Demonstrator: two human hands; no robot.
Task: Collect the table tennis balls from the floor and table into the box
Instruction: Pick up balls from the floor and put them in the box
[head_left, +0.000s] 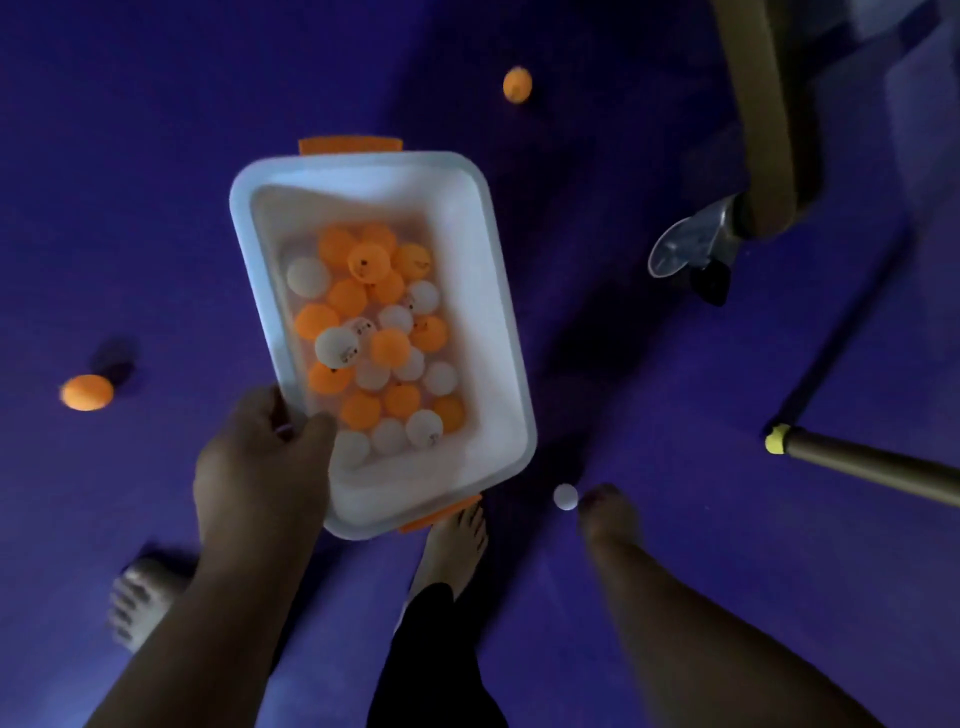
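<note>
Reaching for a ball (565, 496).
Left hand (260, 467) grips box (467, 234) rim; right hand (605, 512) beside ball (fingers too blurred to judge); pinch next.

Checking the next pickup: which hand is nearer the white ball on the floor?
Right. The right hand is just beside the white ball; the left hand grips the box rim, to the ball's left.

The box (470, 249) holds many balls (374, 343); the left hand (260, 467) grips its near-left rim. On the floor (156, 156), 1 left ball (87, 392) lies left of the box, 1 far ball (517, 84) beyond it, and 1 near ball (565, 496) right of its near corner, just beside the right hand (605, 512). A table leg (769, 130) stands far right.
</note>
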